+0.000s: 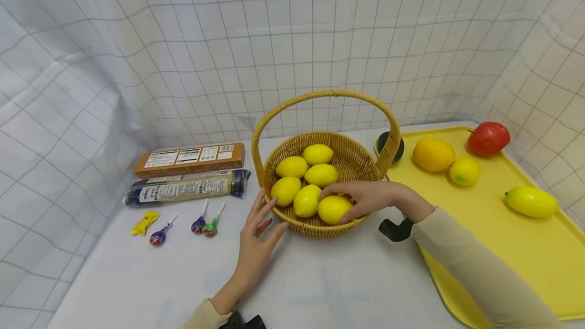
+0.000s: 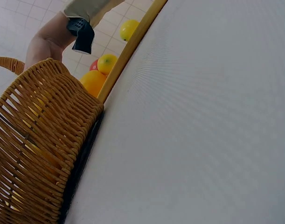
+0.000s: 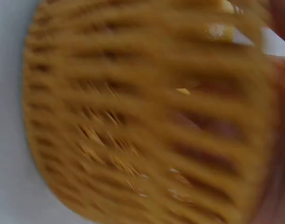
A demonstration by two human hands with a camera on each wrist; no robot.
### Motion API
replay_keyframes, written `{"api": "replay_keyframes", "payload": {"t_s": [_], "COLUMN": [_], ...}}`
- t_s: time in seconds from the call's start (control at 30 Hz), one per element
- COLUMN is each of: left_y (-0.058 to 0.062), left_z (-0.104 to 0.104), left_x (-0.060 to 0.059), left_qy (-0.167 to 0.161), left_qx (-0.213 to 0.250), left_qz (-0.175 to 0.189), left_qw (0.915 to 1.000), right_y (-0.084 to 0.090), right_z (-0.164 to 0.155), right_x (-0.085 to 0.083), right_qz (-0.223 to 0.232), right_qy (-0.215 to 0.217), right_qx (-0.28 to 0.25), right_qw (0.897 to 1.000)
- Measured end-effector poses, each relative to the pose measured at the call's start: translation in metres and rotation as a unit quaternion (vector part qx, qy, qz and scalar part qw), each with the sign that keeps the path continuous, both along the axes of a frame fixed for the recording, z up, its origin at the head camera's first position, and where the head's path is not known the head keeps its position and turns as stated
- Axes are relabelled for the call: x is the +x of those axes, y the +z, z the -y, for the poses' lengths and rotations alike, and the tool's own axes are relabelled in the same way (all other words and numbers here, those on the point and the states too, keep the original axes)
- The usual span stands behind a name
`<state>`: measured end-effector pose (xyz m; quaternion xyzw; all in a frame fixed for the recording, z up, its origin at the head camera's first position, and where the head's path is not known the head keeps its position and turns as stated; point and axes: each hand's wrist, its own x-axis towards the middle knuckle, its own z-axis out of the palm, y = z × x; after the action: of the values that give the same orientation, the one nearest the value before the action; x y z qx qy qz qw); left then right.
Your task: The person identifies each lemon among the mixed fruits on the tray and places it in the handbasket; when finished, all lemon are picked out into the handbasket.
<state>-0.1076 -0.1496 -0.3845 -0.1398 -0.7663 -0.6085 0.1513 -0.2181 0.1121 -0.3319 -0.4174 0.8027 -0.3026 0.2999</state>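
Note:
A woven wicker basket (image 1: 320, 230) with a tall arched handle stands in the middle of the table and holds several yellow lemons (image 1: 292, 167). Inside its front right part, my right hand (image 1: 365, 198) grips one lemon (image 1: 332, 210), thumb on the near side and fingers over the far side. My left hand (image 1: 258, 242) is at the basket's front left rim, fingers spread and fingertips at the wicker; nothing is held in it. The left wrist view shows the basket side (image 2: 39, 140) close up, without the left hand. Blurred wicker (image 3: 133, 112) fills most of the right wrist view.
On the right, a yellow tray (image 1: 493, 248) carries a red fruit (image 1: 488, 138), an orange-yellow fruit (image 1: 433, 154), two lemons (image 1: 531, 201) and a dark green fruit (image 1: 392, 147). Leftward lie a brown box (image 1: 191, 160), a clear packet (image 1: 187, 187), lollipops (image 1: 158, 237) and a yellow candy (image 1: 144, 223).

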Motion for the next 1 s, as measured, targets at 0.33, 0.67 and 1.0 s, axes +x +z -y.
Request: {"api": "replay_keyframes", "payload": {"t_s": [0.33,0.67,1.0], "left_y": [-0.003,-0.004,-0.002], "left_z": [0.001,-0.001,0.000], "left_x": [0.000,0.002,0.000], "left_qy": [0.003,-0.001,0.000], "left_qx": [0.004,0.005,-0.002], "left_qz": [0.001,0.010,-0.004], "left_qw": [1.0000,0.9999,1.0000], "right_y": [-0.010,0.009,-0.022], "right_z": [0.019,-0.038,-0.260], "right_x": [0.005,0.038,0.070], "right_qz": [-0.033,-0.059,-0.207], "right_qy": [0.018,-0.067,-0.391], "right_qx": [-0.021,-0.094,-0.188], "right_qw": [0.999,0.992,0.877]}}
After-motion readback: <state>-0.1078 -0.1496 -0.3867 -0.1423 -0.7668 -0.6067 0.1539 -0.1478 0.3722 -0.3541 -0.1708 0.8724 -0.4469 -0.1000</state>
